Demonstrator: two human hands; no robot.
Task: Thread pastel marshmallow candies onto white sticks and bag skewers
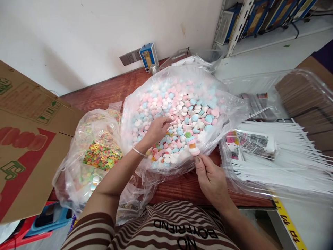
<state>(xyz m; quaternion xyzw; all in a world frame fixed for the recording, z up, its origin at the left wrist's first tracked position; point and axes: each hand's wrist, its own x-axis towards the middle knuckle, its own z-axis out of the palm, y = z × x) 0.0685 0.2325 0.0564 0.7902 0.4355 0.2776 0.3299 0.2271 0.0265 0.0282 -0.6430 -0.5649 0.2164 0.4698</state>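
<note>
A large clear plastic bag [230, 107] lies open on the table, full of pink, white and pale blue round candies [179, 132]. Over its left middle is my left hand [159, 130], fingers bent and drawn together at the candies; what the tips hold, if anything, I cannot make out. My right hand [212, 177], at the bag's near right edge, pinches the lower end of a candy stack [192, 143] between thumb and fingers. This stack has white, orange, pink, blue and green pieces. Its inside is hidden.
Left stands a second bag [78, 146] with small colourful ring candies [102, 154], beside a cardboard box [28, 139]. On the right, a clear tray [234, 185] holds white sticks [283, 149] and printed cards [257, 144]. A blue device [148, 57] stands against the wall.
</note>
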